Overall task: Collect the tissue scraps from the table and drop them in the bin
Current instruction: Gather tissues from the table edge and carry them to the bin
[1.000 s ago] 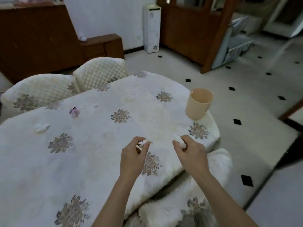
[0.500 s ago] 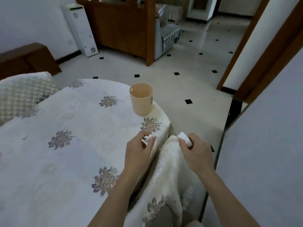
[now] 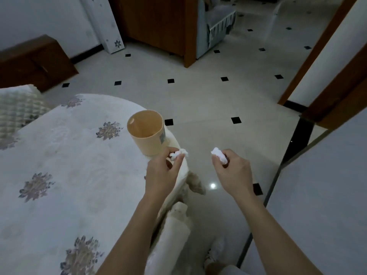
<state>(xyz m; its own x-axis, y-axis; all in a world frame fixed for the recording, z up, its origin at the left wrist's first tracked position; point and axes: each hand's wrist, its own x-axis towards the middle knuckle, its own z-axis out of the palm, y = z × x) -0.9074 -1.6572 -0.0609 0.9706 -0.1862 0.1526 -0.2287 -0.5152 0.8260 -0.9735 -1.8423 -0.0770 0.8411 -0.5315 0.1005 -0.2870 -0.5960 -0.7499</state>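
Observation:
A small beige bin (image 3: 148, 133) stands open-topped at the right edge of the table (image 3: 59, 165), which wears a white cloth with floral motifs. Its inside looks empty. My left hand (image 3: 161, 173) pinches a white tissue scrap (image 3: 178, 153) just in front of and to the right of the bin. My right hand (image 3: 232, 171) is off the table, over the floor, closed on a second crumpled tissue scrap (image 3: 218, 154). Both scraps sit a little lower than the bin's rim in the view.
A quilted chair back (image 3: 17, 108) stands at the table's far left. A cloth-covered chair (image 3: 174, 231) is tucked under the table edge by my left arm. Tiled floor (image 3: 198, 96) spreads ahead; a wall (image 3: 317, 195) and wooden door frame (image 3: 337, 80) close in on the right.
My view has swung right and closer to the bin. Both hands, each still holding its scrap, have moved towards the bin; the right hand is now out over the floor.

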